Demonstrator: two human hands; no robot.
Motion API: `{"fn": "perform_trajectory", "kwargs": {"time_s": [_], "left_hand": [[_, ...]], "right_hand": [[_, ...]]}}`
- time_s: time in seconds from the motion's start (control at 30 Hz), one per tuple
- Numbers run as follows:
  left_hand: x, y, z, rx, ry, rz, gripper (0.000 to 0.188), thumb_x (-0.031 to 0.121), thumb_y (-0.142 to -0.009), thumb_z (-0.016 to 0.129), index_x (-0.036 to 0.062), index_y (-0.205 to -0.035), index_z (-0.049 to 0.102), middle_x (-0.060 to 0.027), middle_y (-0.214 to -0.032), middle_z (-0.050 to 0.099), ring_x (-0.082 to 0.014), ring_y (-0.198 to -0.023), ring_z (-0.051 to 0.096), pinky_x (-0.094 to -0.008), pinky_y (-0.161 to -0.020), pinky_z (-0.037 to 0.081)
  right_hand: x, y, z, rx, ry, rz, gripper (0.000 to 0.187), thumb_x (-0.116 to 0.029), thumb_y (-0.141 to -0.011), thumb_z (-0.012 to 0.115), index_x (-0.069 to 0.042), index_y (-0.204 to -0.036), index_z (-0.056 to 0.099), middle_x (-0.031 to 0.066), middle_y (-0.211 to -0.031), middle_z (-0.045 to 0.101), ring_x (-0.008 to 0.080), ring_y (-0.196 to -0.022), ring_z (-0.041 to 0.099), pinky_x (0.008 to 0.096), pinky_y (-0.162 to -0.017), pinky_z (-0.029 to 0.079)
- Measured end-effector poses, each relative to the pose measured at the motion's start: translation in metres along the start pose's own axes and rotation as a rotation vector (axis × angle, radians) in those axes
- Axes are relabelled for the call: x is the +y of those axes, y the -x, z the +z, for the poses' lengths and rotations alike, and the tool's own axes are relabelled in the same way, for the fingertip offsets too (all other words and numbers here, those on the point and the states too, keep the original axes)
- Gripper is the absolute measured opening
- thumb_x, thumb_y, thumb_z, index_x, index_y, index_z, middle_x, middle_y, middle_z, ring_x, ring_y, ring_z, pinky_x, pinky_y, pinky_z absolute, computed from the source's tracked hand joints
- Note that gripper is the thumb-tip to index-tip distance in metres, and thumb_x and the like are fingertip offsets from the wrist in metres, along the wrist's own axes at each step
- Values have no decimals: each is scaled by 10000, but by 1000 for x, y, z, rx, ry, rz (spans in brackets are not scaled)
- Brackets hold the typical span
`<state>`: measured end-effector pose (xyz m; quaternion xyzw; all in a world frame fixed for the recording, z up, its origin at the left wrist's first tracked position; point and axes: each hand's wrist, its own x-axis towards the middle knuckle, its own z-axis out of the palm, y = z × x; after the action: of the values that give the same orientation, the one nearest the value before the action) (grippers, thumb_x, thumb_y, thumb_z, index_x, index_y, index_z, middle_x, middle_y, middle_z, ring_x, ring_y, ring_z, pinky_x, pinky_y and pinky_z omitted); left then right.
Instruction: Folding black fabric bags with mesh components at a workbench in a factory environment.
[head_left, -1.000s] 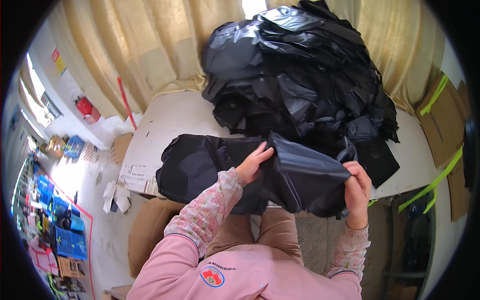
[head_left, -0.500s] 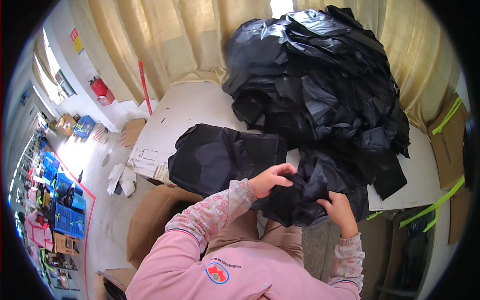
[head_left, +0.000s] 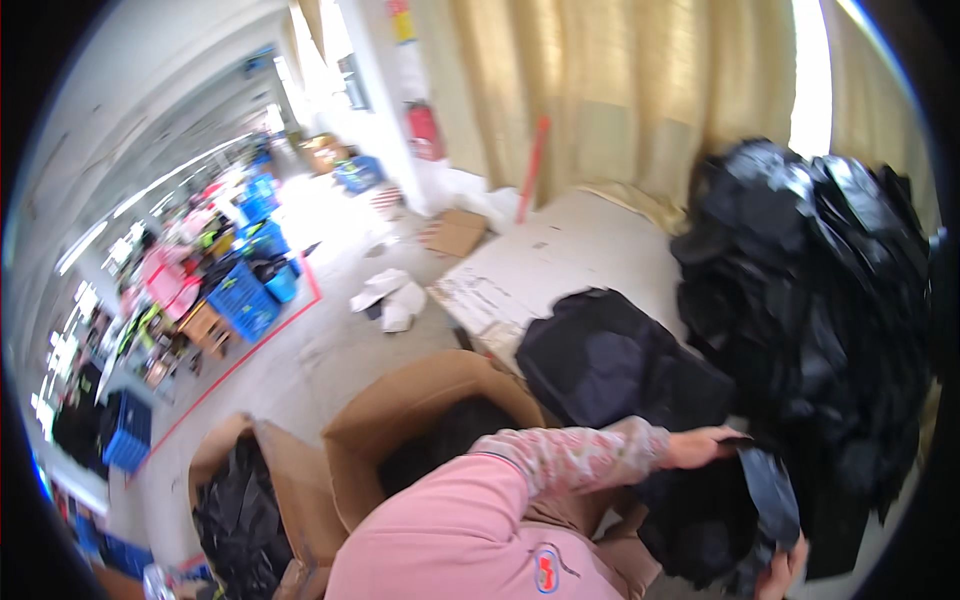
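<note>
My left hand (head_left: 700, 447) is closed on the upper edge of a piece of black cloth (head_left: 695, 520) in front of my lap. Lower down, my right hand (head_left: 785, 570) pinches the cloth's near edge, close to the picture's lower border. Between them the cloth hangs spread, with a smooth greyish band (head_left: 770, 495) along its right side; what kind of item it is cannot be made out. Beyond my left forearm lies a flat stack of black cloth (head_left: 610, 360) on the white table (head_left: 580, 250). A large heap of shiny black pieces (head_left: 810, 300) rises on the right.
An open cardboard box (head_left: 365, 440) with dark contents stands left of my lap. Another carton (head_left: 285, 480) beside it holds black pieces. White scraps (head_left: 390, 300) lie on the floor. Farther left, a person in pink (head_left: 168, 275) is near blue crates (head_left: 243, 303).
My view has swung left, bringing the cartons and workroom into sight. Both hands keep hold of the black cloth, which is now spread wider instead of bunched.
</note>
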<state>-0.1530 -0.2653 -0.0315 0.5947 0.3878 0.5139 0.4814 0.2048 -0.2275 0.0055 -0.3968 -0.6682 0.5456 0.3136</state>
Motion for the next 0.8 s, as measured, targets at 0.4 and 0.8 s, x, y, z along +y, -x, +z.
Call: {"fn": "perform_trajectory", "kwargs": {"time_s": [0.4, 0.8], "left_hand": [[54, 11, 4, 117, 283, -216, 275, 206, -965, 472, 30, -1047, 667, -25, -1038, 674, -137, -964, 570, -299, -902, 423], [126, 36, -9, -550, 467, -554, 452, 53, -774, 775, -44, -1183, 608, -92, -1136, 664, -189, -1043, 618, -321, -949, 492]], "right_hand": [[-65, -12, 37, 80, 750, -236, 181, 9, -797, 629, -2, -973, 587, 94, -866, 623, 224, -778, 564, 358, -729, 467], [-61, -101, 79, -277, 457, -194, 267, -50, -786, 651, -14, -1050, 639, 140, -1063, 662, 224, -1031, 637, 311, -892, 477]]}}
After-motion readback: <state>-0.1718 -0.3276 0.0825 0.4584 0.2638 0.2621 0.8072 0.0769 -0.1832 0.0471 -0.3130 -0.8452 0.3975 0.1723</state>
